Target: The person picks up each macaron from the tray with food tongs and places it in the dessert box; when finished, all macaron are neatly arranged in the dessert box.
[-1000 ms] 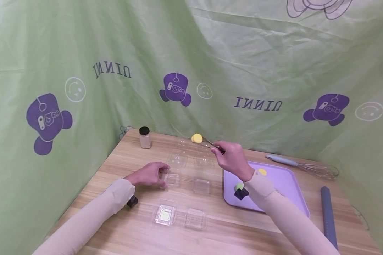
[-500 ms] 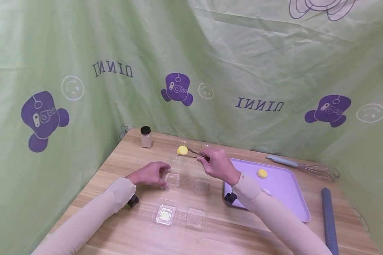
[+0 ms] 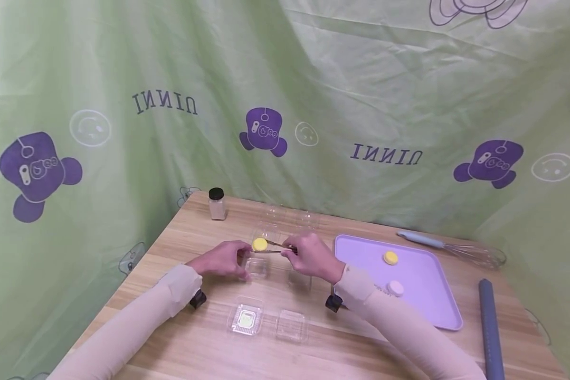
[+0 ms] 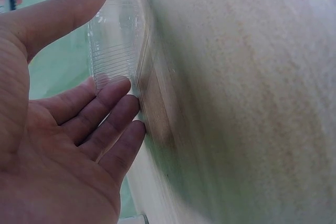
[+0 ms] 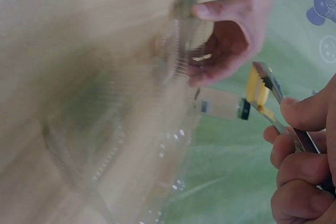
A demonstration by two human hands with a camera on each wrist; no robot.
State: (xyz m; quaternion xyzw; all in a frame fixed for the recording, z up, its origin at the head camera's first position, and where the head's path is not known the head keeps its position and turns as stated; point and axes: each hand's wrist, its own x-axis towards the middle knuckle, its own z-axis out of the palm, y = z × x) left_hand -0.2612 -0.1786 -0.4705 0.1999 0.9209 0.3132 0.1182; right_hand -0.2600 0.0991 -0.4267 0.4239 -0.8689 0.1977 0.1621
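Note:
In the head view, my left hand (image 3: 223,258) holds the edge of a small clear plastic container (image 3: 257,268), thumb on one side and fingers on the other. The left wrist view shows its fingertips right at the container's ribbed wall (image 4: 113,51). My right hand (image 3: 313,257) grips metal tongs (image 5: 298,136). Pinched on edge between their serrated tips is a yellow macaron (image 5: 257,88), which hangs just above and behind the container, close to the left fingers. A second yellow macaron (image 3: 390,258) and a pale pink one (image 3: 395,288) lie on the purple tray (image 3: 423,274).
Nearer the front stand another clear container (image 3: 292,324) and one with a pale square inside (image 3: 245,319). Clear domed lids (image 3: 309,219) lie behind. A black-capped jar (image 3: 217,205) stands back left; a whisk (image 3: 456,249) and grey-blue rolling pin (image 3: 490,327) lie at right.
My right hand has carried the yellow macaron in the tongs left and down, from above the lids to beside the left fingers. The left hand has stayed at the container.

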